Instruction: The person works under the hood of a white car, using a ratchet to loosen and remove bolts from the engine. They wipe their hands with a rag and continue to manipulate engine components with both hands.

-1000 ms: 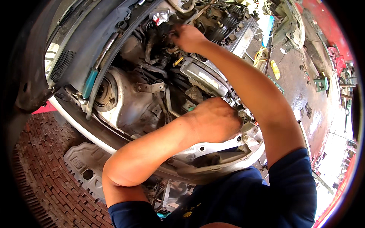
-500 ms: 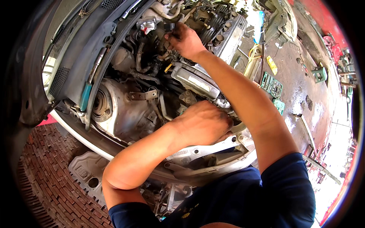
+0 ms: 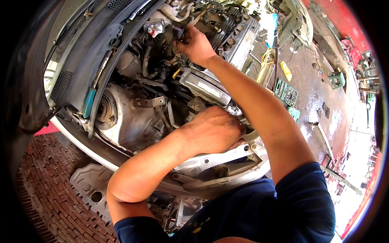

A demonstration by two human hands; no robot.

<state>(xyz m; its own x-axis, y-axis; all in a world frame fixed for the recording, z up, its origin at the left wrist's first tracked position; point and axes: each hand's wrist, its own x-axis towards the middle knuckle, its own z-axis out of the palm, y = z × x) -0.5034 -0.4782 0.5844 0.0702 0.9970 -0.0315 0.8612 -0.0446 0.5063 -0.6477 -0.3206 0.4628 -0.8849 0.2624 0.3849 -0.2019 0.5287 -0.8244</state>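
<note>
Over engine bay [image 3: 142, 121]: left hand [image 3: 214, 128], right hand [image 3: 195, 45], grips unclear; alongside, brick floor [image 3: 52, 182], green case [image 3: 286, 92].

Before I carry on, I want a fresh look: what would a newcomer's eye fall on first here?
First, two bare hands over the open engine bay: the left hand low, near the pale front crossbar, the right hand deeper in. Next, the teal-handled tool along the bay's left side. Then the green tool case on the floor at the right.

White crossmember [image 3: 221, 158]; teal handle [image 3: 89, 103]; navy sleeves [image 3: 306, 190]; red-brown brick-patterned floor [image 3: 48, 174]
</note>
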